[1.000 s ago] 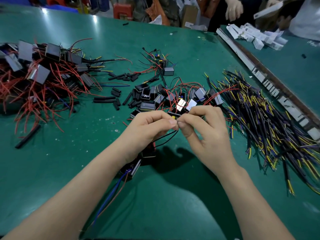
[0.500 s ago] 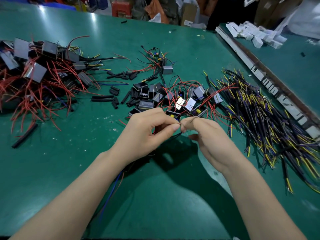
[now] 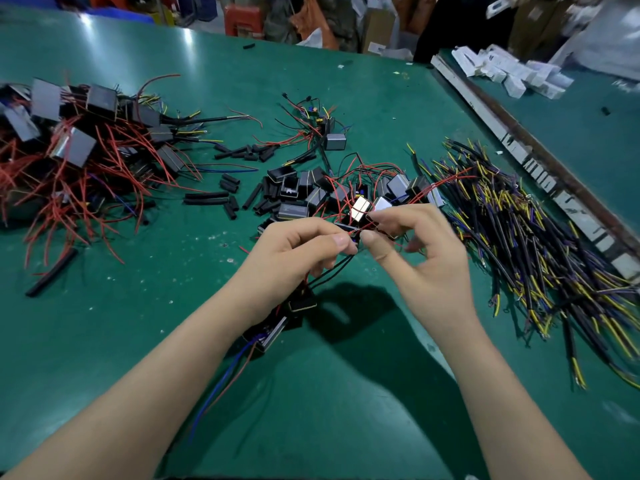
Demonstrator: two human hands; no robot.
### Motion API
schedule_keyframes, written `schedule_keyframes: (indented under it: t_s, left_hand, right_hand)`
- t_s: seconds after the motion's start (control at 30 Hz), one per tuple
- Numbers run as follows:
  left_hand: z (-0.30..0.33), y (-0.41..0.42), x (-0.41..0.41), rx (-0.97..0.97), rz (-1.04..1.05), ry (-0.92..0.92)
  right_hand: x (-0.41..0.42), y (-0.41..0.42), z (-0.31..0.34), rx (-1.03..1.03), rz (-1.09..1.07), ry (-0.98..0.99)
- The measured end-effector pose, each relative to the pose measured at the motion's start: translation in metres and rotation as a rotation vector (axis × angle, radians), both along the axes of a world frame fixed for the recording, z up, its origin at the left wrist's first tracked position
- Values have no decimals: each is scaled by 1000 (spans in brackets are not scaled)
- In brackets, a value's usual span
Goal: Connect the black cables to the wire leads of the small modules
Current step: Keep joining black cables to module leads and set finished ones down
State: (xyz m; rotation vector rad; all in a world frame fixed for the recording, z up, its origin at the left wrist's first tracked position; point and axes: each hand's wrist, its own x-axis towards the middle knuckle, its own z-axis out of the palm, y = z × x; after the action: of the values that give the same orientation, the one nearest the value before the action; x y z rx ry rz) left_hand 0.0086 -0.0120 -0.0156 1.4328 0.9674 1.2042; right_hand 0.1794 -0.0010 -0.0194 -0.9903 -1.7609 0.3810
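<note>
The table was covered in a plain dark green mat flecked with small pale specks. The heap of modules at far left was dark grey to black with bright red wire leads, while the bundle of cables at right was black with yellow and some blue-purple cores showing at the ends. The loose tube pieces were matt black, two middle modules showed shiny silver-white faces, and blue and red wires trailed under the left forearm.

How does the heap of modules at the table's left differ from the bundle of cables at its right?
The heap of modules is boxy grey and black blocks trailing mostly red leads; the bundle of cables is thin black strands tipped yellow, with no blocks. The heap is tangled; the bundle fans out roughly parallel. Both lie on the green table.
</note>
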Motion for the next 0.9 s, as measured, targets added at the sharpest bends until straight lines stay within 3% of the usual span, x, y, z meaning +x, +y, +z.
schedule_keyframes:
  t_s: [0.07,0.13,0.37,0.47,0.6,0.9]
  left_hand:
    - [0,0,1,-48,-9,-35]
    - [0,0,2,-92,-24,-64]
    - [3,-1,1,-186,-142,-130]
    - [3,-1,0,-162,-143,-153]
    - [1,2,-2,-82,-77,-51]
    - [-4,3,-1,-19,-10,-56]
  right_hand:
    - [0,1,-3,236,-58,-134]
    - [0,1,-6,336,-63,-176]
    - [-4,0,-8,391,-78,-202]
    - [-6,-2,-7,301,-28,-184]
    - [-9,-4,-5,44,-2,-157]
    - [-7,-4,4,-396,174,179]
